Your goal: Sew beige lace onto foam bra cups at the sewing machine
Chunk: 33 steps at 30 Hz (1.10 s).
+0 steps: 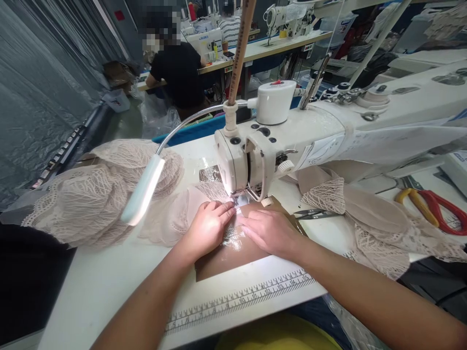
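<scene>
1. Yellow cloth [277,335] lies at the near edge, below the white table [98,291]. A printed ruler scale [241,299] runs along the table's near side; the right forearm covers its right end.
2. Left hand [211,223]: palm down, fingers together, tips beside the needle area. Whether it pinches fabric cannot be seen.
3. Right hand [268,231]: palm down, fingers extended, resting on the brown sheet [219,265] without visible grip.
4. Workpiece: the pale lace piece [178,214] extends from the left to the needle area, partly beneath the left hand.
5. Obstructions: the sewing machine head [241,163] and fingers hide most of the needle area. On the left, the lamp [144,189] overlaps the lace pile [87,204].
6. Right side: snips [315,214] lie near further lace pieces [375,211]; red-and-yellow-handled scissors [432,206] lie farther right.
7. Far side: a co-worker [178,73] sits at another table.
</scene>
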Each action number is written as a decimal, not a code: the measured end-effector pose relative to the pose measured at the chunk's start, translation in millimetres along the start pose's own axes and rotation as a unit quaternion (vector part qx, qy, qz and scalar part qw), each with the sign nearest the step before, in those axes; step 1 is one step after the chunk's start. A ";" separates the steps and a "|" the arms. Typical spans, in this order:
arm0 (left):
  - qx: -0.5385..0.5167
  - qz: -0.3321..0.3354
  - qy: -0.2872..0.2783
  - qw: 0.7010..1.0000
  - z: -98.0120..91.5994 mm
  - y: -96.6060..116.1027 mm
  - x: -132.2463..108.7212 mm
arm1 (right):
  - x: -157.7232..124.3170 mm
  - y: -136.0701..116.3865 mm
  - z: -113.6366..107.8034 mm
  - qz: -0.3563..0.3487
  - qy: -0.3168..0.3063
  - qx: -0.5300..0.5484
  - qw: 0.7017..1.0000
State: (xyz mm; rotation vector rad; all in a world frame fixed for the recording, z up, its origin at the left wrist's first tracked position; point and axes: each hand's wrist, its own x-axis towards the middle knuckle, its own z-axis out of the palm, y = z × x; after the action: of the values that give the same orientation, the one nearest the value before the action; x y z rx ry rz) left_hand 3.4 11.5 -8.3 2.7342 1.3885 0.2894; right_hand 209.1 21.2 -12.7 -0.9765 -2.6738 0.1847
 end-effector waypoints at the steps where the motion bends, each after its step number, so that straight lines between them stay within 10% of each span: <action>1: 0.000 0.000 0.001 1.000 0.1 -1.0 0.4 | 0.4 -0.3 -0.2 0.000 0.000 -0.002 1.000; 33: -0.034 -0.087 0.109 0.990 3.9 -15.3 -10.8 | 2.0 -1.9 5.8 0.041 0.002 0.017 0.999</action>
State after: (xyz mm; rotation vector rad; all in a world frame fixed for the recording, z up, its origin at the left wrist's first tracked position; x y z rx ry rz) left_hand -14.3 12.0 -15.7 2.5688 1.6223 0.6265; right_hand 204.7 20.9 -17.4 -1.0758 -2.6193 0.2447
